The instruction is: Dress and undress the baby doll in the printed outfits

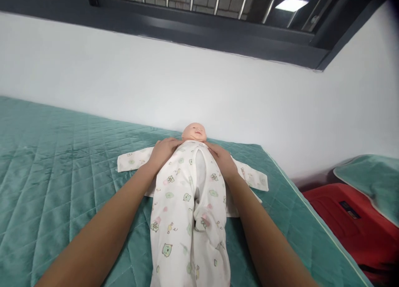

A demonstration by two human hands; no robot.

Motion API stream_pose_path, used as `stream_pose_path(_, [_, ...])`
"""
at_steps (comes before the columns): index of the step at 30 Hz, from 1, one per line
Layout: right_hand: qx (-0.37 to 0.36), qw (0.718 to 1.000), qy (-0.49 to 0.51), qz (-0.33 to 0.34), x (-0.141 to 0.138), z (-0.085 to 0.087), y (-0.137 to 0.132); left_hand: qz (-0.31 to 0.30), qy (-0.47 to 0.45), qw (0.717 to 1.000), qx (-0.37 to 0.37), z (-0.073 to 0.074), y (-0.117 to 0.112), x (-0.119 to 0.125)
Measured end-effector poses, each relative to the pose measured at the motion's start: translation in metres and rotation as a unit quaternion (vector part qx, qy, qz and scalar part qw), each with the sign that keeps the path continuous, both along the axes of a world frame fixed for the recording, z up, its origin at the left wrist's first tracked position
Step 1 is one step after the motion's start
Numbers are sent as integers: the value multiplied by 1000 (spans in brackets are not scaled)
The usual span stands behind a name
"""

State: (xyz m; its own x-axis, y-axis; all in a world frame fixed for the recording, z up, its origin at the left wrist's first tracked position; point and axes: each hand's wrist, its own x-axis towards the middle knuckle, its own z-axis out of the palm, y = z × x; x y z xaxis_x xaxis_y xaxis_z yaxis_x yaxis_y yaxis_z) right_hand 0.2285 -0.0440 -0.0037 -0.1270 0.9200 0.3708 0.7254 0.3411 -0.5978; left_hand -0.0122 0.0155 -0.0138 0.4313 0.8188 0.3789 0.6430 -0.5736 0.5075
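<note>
A baby doll [195, 132] lies on its back on the bed, its head by the wall. White baby trousers [173, 195] with small green animal prints cover its front from the neck down, split open along the middle. Beneath them a matching baby top [134, 159] spreads its sleeves to both sides. At the doll's left-side shoulder in view, my left hand [165, 150] is closed on the upper edge of the trousers. Opposite it, my right hand [222, 156] grips the other upper corner. The fingertips of both hands are partly hidden against the cloth.
A green quilted cover [77, 175] lies over the bed, which ends at a slanting edge on the right. Beyond that edge are a red bag-like object [346, 224] and another green cloth [370, 183]. The white wall [156, 79] rises behind the doll, below a dark-framed barred window [218, 33].
</note>
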Motion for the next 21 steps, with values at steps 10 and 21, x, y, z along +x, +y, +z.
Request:
stream_pose_path(10, [19, 998, -55, -14, 5, -7, -23, 14, 57, 997, 57, -13, -27, -19])
stream_pose_path(21, [49, 998, 15, -35, -29, -21, -147, 46, -4, 996, 70, -37, -115, -52])
